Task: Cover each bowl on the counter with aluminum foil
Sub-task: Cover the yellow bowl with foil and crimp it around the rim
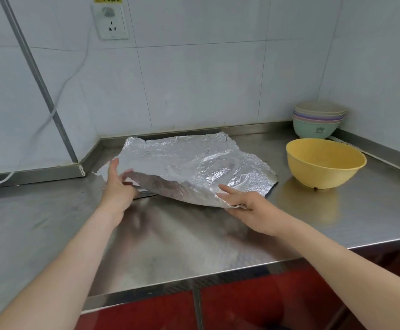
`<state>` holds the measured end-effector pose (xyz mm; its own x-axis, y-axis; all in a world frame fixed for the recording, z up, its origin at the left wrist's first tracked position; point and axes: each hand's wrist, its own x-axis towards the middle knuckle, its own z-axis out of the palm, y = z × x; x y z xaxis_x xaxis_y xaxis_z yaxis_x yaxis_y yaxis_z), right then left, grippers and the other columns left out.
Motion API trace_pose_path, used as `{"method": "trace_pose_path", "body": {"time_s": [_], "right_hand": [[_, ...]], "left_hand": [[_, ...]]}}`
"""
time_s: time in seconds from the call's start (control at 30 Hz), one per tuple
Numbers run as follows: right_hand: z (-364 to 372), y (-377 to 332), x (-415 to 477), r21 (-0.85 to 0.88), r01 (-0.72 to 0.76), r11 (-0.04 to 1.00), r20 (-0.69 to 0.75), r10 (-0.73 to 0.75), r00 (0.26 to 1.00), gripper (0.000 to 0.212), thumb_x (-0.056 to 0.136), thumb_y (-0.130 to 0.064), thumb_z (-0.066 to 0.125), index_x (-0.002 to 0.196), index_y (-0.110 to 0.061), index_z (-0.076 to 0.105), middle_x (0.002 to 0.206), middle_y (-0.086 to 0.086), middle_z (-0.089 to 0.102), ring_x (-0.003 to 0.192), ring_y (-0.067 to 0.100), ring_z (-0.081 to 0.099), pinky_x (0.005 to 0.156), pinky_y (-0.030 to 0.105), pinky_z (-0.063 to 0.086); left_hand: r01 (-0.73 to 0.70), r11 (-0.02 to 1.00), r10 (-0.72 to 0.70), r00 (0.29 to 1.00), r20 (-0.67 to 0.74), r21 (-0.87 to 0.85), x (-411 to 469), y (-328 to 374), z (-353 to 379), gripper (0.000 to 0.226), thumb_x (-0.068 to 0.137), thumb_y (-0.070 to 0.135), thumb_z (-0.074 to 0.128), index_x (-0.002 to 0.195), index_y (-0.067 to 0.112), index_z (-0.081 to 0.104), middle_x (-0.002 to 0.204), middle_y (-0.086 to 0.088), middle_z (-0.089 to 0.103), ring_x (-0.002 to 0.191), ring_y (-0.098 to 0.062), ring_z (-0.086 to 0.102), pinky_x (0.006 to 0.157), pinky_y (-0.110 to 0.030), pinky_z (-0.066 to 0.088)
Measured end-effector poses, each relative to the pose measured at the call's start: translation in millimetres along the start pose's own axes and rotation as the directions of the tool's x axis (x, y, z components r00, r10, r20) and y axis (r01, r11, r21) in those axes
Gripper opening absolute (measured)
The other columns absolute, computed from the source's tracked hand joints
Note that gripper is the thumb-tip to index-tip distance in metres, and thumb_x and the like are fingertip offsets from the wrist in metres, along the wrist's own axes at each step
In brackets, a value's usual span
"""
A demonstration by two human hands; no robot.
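Crumpled foil sheet [184, 163] is tilted, near edge raised off the counter [170, 239]. Left hand [118, 186] grips its 8 o'clock edge, thumb on top. Right hand [249, 206] pinches the 5 o'clock corner, forefinger straight. Yellow bowl [325, 163] sits uncovered at the foil's 3 o'clock, stacked bowls [318, 120] at 2 o'clock.

Crinkled shiny foil [189, 160], brushed steel counter [170, 234], matt plastic yellow bowl [322, 167], glossy wall tiles [201, 86]

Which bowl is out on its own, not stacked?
The yellow bowl: it stands alone on the counter, right of the foil. The others sit nested in a stack in the back corner.
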<state>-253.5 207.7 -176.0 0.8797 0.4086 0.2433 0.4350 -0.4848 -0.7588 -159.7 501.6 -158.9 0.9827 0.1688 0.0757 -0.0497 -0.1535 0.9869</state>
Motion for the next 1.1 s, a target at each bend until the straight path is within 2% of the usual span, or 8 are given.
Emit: {"method": "trace_pose_path", "body": {"time_s": [0.1, 0.23, 0.43, 0.53, 0.67, 0.87, 1.0, 1.1], "right_hand": [[-17.1, 8.3, -11.8, 0.143, -0.083, 0.986, -0.036, 0.089, 0.995, 0.053, 0.092, 0.013, 0.051, 0.104, -0.034, 0.070, 0.120, -0.016, 0.063, 0.131, -0.009, 0.038, 0.099, 0.006, 0.032], [-36.8, 23.8, -25.7, 0.353, -0.072, 0.933, -0.159, 0.136, 0.978, 0.026, 0.075, -0.019, 0.081, 0.069, 0.004, 0.070, 0.069, 0.004, 0.054, 0.067, 0.011, 0.047, 0.065, 0.016, 0.035], [-54.8, 25.3, -36.4, 0.401, -0.048, 0.915, -0.168, 0.125, 0.978, 0.022, 0.071, -0.015, 0.074, 0.049, -0.019, 0.070, 0.059, -0.008, 0.064, 0.058, 0.001, 0.056, 0.071, 0.014, 0.044], [-65.6, 24.8, -43.3, 0.379, -0.084, 0.922, -0.164, 0.157, 0.974, 0.025, 0.057, -0.033, 0.091, 0.075, -0.019, 0.079, 0.093, 0.005, 0.076, 0.090, 0.011, 0.071, 0.080, 0.020, 0.052], [-77.7, 23.7, -57.0, 0.183, -0.232, 0.955, -0.042, 0.244, 0.969, 0.035, 0.078, 0.004, 0.075, 0.109, -0.012, 0.071, 0.108, -0.012, 0.072, 0.103, 0.001, 0.065, 0.084, 0.017, 0.051], [-69.9, 36.9, -62.5, 0.094, -0.349, 0.932, -0.245, 0.361, 0.900, 0.065, 0.077, -0.069, 0.059, 0.104, -0.011, 0.072, 0.110, 0.016, 0.070, 0.109, 0.015, 0.063, 0.102, 0.036, 0.047], [-64.0, 48.2, -57.8, 0.050, -0.410, 0.911, -0.502, 0.378, 0.778, 0.060, 0.082, -0.045, 0.071, 0.058, 0.006, 0.050, 0.064, 0.009, 0.065, 0.064, 0.018, 0.061, 0.064, 0.037, 0.044], [-63.1, 52.4, -53.6, -0.064, -0.486, 0.872, -0.588, 0.360, 0.724, 0.043, 0.080, -0.036, 0.076, 0.072, 0.004, 0.064, 0.055, 0.012, 0.063, 0.055, 0.026, 0.057, 0.058, 0.036, 0.044]], "left_hand": [[0.017, 0.998, -0.008, 0.990, 0.138, -0.066, 2.7, -2.9, 1.0, 0.074, 0.072, -0.033, 0.050, 0.125, 0.019, 0.053, 0.108, -0.017, 0.062, 0.080, -0.018, 0.059, 0.066, -0.019, 0.052], [-0.044, 0.999, 0.051, 0.933, 0.355, -0.028, -0.9, -5.4, 1.8, 0.056, 0.057, -0.018, 0.074, 0.099, 0.019, 0.071, 0.095, -0.011, 0.067, 0.087, -0.023, 0.058, 0.088, -0.033, 0.048], [-0.248, 0.950, 0.141, 0.884, 0.446, 0.190, -5.7, 5.6, 28.6, 0.043, 0.064, -0.014, 0.078, 0.099, 0.011, 0.072, 0.083, 0.013, 0.074, 0.078, -0.002, 0.066, 0.075, -0.016, 0.050], [-0.288, 0.943, 0.182, 0.864, 0.470, 0.165, -12.5, 12.0, 42.3, 0.035, 0.075, -0.022, 0.065, 0.092, 0.008, 0.070, 0.068, 0.019, 0.071, 0.066, 0.007, 0.063, 0.060, -0.007, 0.046], [-0.382, 0.899, 0.239, 0.837, 0.492, 0.213, -13.7, 10.3, 45.6, 0.041, 0.072, -0.020, 0.068, 0.069, 0.021, 0.070, 0.063, 0.018, 0.069, 0.063, 0.004, 0.062, 0.060, -0.009, 0.046], [-0.320, 0.881, 0.120, 0.863, 0.491, 0.348, -1.1, -1.2, 55.5, 0.009, 0.076, 0.014, 0.081, 0.080, 0.013, 0.073, 0.070, 0.012, 0.070, 0.064, 0.005, 0.059, 0.063, -0.010, 0.043], [-0.267, 0.866, 0.058, 0.893, 0.447, 0.422, 5.1, -4.4, 66.0, 0.008, 0.076, 0.026, 0.081, 0.073, 0.020, 0.077, 0.074, 0.004, 0.074, 0.068, -0.004, 0.061, 0.072, -0.025, 0.044], [-0.302, 0.810, 0.094, 0.913, 0.398, 0.502, 8.2, -9.4, 72.1, 0.019, 0.073, 0.039, 0.082, 0.073, 0.020, 0.077, 0.071, 0.001, 0.073, 0.068, -0.013, 0.064, 0.067, -0.028, 0.043]]}}
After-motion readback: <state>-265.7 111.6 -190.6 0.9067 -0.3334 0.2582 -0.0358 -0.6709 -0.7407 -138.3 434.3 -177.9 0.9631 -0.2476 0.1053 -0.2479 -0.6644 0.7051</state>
